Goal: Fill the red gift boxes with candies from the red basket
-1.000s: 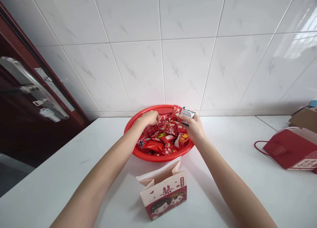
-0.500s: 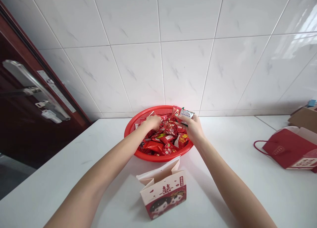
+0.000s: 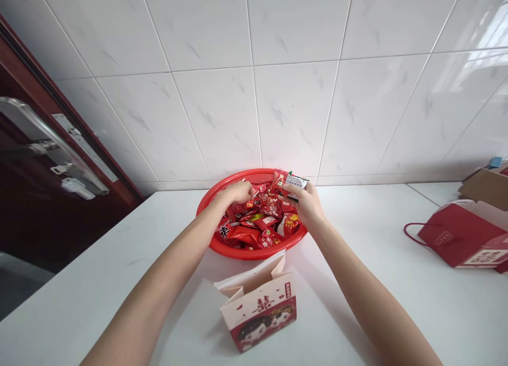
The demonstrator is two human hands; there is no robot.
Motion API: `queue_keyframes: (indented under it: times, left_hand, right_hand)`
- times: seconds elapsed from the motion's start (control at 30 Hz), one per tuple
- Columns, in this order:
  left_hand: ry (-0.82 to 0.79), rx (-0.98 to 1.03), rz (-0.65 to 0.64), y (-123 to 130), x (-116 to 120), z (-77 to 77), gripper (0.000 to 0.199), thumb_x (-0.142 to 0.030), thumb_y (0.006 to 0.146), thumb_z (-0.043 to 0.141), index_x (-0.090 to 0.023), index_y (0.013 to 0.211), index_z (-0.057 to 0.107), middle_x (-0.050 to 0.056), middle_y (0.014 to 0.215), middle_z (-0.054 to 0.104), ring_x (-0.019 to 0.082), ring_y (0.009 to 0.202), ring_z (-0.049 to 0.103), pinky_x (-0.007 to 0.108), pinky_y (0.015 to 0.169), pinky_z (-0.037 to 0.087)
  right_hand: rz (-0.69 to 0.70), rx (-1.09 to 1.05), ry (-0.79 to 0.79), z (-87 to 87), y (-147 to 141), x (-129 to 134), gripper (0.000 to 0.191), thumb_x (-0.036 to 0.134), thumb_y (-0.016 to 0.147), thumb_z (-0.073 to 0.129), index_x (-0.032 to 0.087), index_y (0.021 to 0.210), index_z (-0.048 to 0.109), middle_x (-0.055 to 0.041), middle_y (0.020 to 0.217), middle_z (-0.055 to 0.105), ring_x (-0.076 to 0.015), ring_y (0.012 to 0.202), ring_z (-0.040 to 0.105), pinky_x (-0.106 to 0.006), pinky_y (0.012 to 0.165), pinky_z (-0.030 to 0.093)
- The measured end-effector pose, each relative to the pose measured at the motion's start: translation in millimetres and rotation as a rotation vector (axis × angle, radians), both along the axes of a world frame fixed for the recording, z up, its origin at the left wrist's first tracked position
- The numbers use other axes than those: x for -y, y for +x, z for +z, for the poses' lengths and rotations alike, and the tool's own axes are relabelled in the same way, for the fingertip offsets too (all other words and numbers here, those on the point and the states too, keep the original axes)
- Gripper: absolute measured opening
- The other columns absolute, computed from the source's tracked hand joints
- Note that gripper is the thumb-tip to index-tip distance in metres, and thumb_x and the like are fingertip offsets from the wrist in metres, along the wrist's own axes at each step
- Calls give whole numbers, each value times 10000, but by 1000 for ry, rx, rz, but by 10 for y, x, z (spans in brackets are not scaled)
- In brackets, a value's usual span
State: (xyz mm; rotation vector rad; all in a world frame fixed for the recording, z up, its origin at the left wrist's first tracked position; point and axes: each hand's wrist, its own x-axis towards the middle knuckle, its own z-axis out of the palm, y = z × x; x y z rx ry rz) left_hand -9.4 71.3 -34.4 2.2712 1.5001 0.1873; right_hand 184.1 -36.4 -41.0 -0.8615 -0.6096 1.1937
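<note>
A red plastic basket (image 3: 254, 254) full of red wrapped snack packets (image 3: 244, 233) stands against the tiled wall. My left hand (image 3: 241, 192) reaches into its left part, fingers curled down among the packets; what they hold, if anything, is too small to make out. Over the basket's right rim, my right hand (image 3: 306, 196) pinches several packets, among them a white and green one (image 3: 296, 182) and a red one. In front of the basket a small cream and red paper gift box (image 3: 260, 308) stands upright with its top open.
On the right, a red gift bag (image 3: 456, 233) with a cord handle lies on the white countertop (image 3: 357, 281), beside a brown cardboard box (image 3: 484, 188). A dark red door (image 3: 35, 196) with a metal handle and keys is at the left.
My left hand has shifted slightly left and its fingers have curled in more among the packets. My right hand still holds its packets. The whole view has shifted a little.
</note>
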Motion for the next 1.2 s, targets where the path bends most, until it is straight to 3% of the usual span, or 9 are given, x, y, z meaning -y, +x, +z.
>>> queue_keyframes:
  times: [0.13,0.3,0.43,0.6,0.77,0.93,1.0,1.1,1.2]
  left_hand:
    - [9,98,30,4,20,58,141,-260,729,650,-207,815,748,28,746,739,204,684,651,286,648,494]
    - [81,375,-52,117,188,245,346,-302,896,525,-174,1154,716,80,1231,745,239,1111,662,320,941,521]
    - [113,726,-99,144,500,275,389,-406,900,596,-148,1172,700,103,1233,737,263,1139,652,373,1011,503]
    - [136,861,-13,-5,970,244,420,-471,846,687,-196,1164,687,67,1112,740,251,1066,671,383,975,531]
    - [117,869,24,-165,1344,272,451,-433,804,726,-190,1176,657,27,906,684,214,906,689,341,874,575]
    - [117,857,10,-269,1655,352,507,-411,836,711,-232,1298,601,44,989,703,223,923,702,340,855,588]
    - [177,830,-11,-343,1815,441,378,-424,865,688,-254,1201,660,61,1067,719,245,1003,695,359,905,577]
    - [230,631,-131,-466,2114,604,200,-444,885,668,-280,819,759,58,1183,719,300,1212,620,396,1040,506]
    - [101,363,-228,-506,2375,678,223,-465,905,649,-347,806,811,31,1249,710,303,1190,624,381,995,505]
  right_hand:
    - [-2,7,1,-19,0,-20,286,89,616,790,178,819,609,14,779,708,-161,768,693,-271,604,649]
    - [70,-2,65,-26,10,-14,234,118,616,797,172,802,666,5,785,723,-168,783,695,-254,589,642]
    - [185,-9,106,14,14,36,238,139,611,828,173,813,707,-8,826,740,-175,827,702,-277,674,661]
    - [358,26,158,85,-19,129,269,200,607,894,166,810,722,-21,849,735,-185,847,702,-348,794,674]
    - [461,100,184,194,-64,278,341,216,612,919,180,873,702,0,830,717,-163,794,695,-347,776,675]
    - [476,188,218,403,-43,489,426,179,547,937,195,869,659,24,773,703,-152,718,687,-287,650,651]
    - [465,230,263,515,13,590,419,167,553,929,200,874,661,27,756,698,-144,682,675,-272,619,635]
    - [430,293,343,686,149,754,380,154,579,908,207,879,680,23,740,689,-141,629,658,-285,590,621]
    - [425,400,402,813,293,908,360,148,567,898,215,853,691,18,731,688,-149,589,644,-293,534,592]
